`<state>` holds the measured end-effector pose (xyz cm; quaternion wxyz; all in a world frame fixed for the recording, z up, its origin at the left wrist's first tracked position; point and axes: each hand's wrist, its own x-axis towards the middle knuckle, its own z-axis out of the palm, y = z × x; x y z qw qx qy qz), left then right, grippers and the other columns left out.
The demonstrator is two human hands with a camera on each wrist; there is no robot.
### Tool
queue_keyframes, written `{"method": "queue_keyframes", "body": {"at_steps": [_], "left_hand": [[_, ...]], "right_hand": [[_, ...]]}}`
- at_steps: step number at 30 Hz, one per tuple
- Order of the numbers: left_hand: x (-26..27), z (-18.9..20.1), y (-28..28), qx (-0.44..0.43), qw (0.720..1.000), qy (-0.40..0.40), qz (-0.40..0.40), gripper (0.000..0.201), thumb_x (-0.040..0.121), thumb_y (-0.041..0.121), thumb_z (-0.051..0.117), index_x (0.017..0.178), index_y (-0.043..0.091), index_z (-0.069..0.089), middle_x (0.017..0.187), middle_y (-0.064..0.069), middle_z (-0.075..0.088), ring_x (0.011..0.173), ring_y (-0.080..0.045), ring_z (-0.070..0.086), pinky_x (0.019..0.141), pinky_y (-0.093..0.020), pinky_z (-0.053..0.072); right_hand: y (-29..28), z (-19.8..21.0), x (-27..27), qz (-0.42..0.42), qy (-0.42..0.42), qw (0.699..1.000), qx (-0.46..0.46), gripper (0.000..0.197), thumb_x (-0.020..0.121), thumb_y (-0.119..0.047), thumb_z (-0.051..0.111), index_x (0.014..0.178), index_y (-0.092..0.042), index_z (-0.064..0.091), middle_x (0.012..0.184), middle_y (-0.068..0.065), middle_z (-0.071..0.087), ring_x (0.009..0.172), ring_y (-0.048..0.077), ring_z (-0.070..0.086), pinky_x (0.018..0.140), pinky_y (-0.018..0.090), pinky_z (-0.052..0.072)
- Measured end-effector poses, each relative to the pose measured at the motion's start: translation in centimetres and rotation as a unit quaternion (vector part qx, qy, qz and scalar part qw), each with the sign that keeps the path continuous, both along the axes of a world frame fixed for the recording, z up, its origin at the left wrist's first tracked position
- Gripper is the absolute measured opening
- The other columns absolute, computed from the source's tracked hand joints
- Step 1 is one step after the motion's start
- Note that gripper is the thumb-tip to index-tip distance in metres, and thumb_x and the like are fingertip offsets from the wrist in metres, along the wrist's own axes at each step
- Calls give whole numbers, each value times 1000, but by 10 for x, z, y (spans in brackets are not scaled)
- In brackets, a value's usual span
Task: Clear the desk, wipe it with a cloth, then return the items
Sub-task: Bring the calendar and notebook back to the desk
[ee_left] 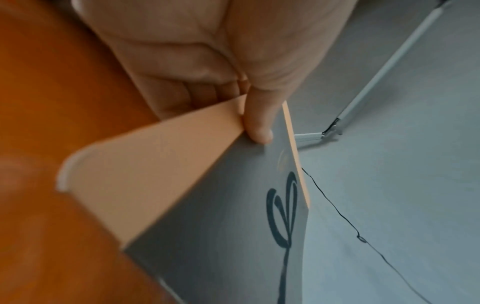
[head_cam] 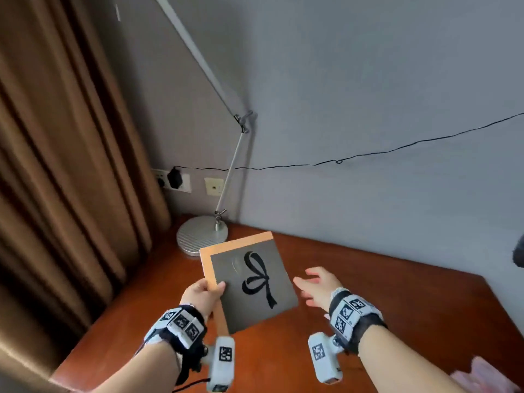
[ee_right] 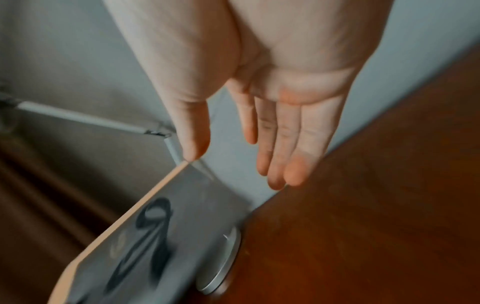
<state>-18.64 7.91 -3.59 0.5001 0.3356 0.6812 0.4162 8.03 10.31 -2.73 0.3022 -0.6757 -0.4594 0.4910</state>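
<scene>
Soft, dim, perhaps daylight; both wrist views motion-blurred; head view bends at its edges.

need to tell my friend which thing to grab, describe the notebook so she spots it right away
Over the reddish wooden desk, just in front of the lamp's round silver base, the left hand pinches a flat notebook. It alone has a grey cover, an orange border and a black ribbon bow drawn on it.

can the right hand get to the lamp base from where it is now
Probably not directly: the notebook, held up by the left hand, sits between the open right hand and the lamp base.
</scene>
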Motion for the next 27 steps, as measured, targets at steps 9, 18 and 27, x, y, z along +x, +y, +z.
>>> {"method": "queue_keyframes", "body": {"at_steps": [9, 18, 27], "left_hand": [[140, -20, 65, -100, 967, -226, 56, 8, 89, 2, 62, 96, 5, 61, 88, -16, 68, 76, -30, 65, 67, -42, 57], [154, -87, 137, -142, 988, -51, 17, 46, 86, 10, 66, 127, 2, 48, 104, -18, 66, 89, -34, 67, 84, -46, 56], [167, -128, 162, -82, 772, 454, -438, 65, 98, 45, 37, 152, 34, 2, 159, 5, -16, 147, -27, -12, 119, -43, 11]], "right_hand": [[16, -49, 33, -153, 371, 914, -53, 16, 95, -1, 53, 109, 0, 60, 102, 23, 70, 86, 34, 69, 69, 42, 57], [130, -102, 95, -88, 27, 994, -55, 15, 85, -15, 65, 74, -25, 69, 87, 5, 74, 84, 31, 71, 76, 53, 58], [204, -138, 103, -12, -195, 978, -71, 25, 86, -23, 64, 108, -13, 69, 100, 8, 72, 95, 28, 67, 83, 29, 52]]}}
